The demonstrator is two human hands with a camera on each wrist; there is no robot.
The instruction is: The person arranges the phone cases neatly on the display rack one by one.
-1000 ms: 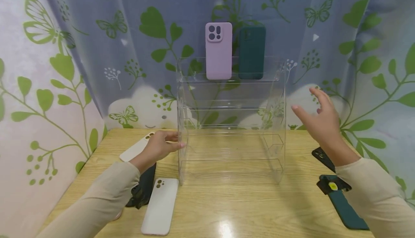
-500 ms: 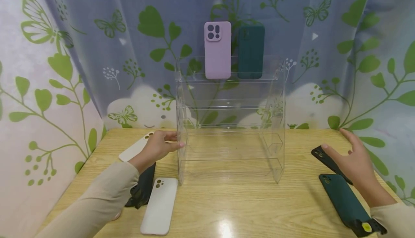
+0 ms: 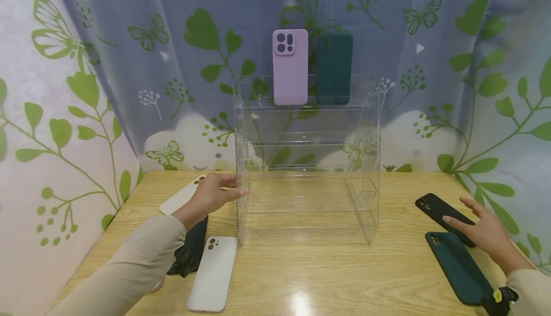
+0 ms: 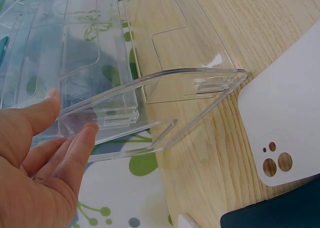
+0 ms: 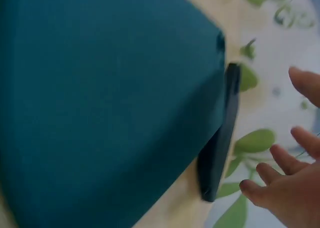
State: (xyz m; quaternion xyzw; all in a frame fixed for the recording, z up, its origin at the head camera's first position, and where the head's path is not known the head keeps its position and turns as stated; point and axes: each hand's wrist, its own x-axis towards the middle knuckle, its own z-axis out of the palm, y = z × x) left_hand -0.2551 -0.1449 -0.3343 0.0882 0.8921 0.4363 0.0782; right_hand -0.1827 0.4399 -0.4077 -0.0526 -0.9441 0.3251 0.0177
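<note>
A clear acrylic display stand with stepped tiers stands on the table. My left hand pinches the edge of its left side panel, thumb on one face and fingers on the other, as the left wrist view shows. On the top tier a lilac phone case and a dark green phone case stand upright side by side. My right hand hovers with spread fingers, holding nothing, at a black phone case lying at the right. Closer to me lies another dark green phone case, large in the right wrist view.
Left of the stand lie a white phone case, a dark phone case partly under my left sleeve, and a cream case behind the wrist. A patterned curtain hangs behind and beside the wooden table.
My right hand has come down from beside the stand's right side to the phone cases at the right. The left hand has stayed on the stand's side panel.
</note>
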